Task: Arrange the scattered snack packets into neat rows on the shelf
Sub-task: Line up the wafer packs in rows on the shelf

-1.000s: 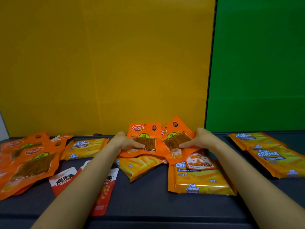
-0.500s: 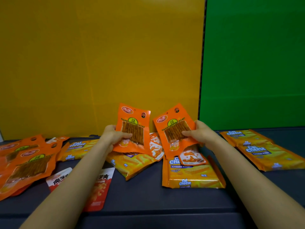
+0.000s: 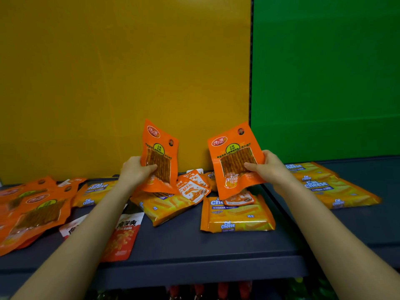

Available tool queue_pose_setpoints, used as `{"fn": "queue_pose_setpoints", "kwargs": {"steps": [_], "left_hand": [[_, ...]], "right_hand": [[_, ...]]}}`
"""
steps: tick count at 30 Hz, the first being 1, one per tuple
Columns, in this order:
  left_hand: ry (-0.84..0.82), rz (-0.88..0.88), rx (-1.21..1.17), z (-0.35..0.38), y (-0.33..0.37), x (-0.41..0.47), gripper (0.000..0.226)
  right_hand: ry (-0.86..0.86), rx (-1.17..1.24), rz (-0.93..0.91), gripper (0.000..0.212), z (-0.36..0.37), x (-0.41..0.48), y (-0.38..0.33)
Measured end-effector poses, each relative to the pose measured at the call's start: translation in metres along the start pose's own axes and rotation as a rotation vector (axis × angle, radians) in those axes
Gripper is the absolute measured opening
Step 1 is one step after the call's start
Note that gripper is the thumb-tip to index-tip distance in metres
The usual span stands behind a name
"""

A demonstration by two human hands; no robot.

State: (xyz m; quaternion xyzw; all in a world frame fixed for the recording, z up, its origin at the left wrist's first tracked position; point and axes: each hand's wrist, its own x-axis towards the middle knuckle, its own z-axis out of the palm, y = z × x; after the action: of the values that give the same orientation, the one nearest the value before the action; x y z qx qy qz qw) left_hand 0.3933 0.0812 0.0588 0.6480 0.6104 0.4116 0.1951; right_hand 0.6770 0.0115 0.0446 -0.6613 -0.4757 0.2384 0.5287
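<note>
Packets of one kind are in hand: flat orange pouches with a clear window showing thin sticks. The left hand [image 3: 135, 172] grips the left pouch [image 3: 160, 156] by its lower left edge, thumb laid across the front. The right hand [image 3: 265, 167] grips the right pouch [image 3: 234, 161] by its right edge, thumb on the window. Both pouches are at the centre of the frame, lifted clear of the shelf [image 3: 194, 252]. They are roughly upright but tilted, in front of the yellow panel [image 3: 129, 72].

These pouches look light and limp, with slick film that probably flops when held by one edge. A pinch on a side seam or the top band should hold them. Squeezing the window may snap the sticks.

Directly below the hands, small sachets [image 3: 191, 187] lie over a tilted wafer pack [image 3: 164, 205], and another sachet rests on the square-lying Cal Cheese pack [image 3: 236, 217]. That pile fills the middle of the shelf, so nothing can be set down flat there. More wafer packs [image 3: 337, 191] lie at the right of the frame below the green panel [image 3: 324, 72]. A heap of matching orange pouches [image 3: 36, 211] overlaps askew at lower left, likely where the held ones belong. A red-and-white packet [image 3: 124, 234] lies beside the left forearm.
</note>
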Motion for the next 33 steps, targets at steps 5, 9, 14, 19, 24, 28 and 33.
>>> {"fn": "queue_pose_setpoints", "kwargs": {"steps": [5, 9, 14, 19, 24, 28, 33], "left_hand": [[0.035, -0.003, -0.178, -0.009, 0.008, -0.007, 0.027], [-0.048, -0.013, -0.440, -0.005, 0.032, -0.016, 0.017], [-0.158, -0.035, -0.589, 0.032, 0.078, -0.024, 0.013], [-0.223, -0.015, -0.672, 0.101, 0.133, -0.049, 0.013], [-0.293, -0.035, -0.678, 0.180, 0.196, -0.091, 0.031], [-0.306, -0.068, -0.679, 0.238, 0.245, -0.126, 0.037], [-0.350, -0.099, -0.697, 0.297, 0.285, -0.158, 0.034]], "right_hand": [[0.046, 0.075, 0.002, 0.043, -0.010, -0.010, 0.002], [0.102, 0.177, -0.015, 0.031, -0.037, -0.015, 0.002], [0.179, 0.237, -0.010, 0.032, -0.099, -0.017, 0.012], [0.225, 0.267, -0.013, 0.027, -0.186, -0.019, 0.043], [0.240, 0.224, 0.002, 0.035, -0.282, -0.010, 0.083], [0.229, 0.212, 0.027, 0.033, -0.355, 0.001, 0.109], [0.210, 0.211, 0.036, 0.035, -0.419, 0.013, 0.139]]}}
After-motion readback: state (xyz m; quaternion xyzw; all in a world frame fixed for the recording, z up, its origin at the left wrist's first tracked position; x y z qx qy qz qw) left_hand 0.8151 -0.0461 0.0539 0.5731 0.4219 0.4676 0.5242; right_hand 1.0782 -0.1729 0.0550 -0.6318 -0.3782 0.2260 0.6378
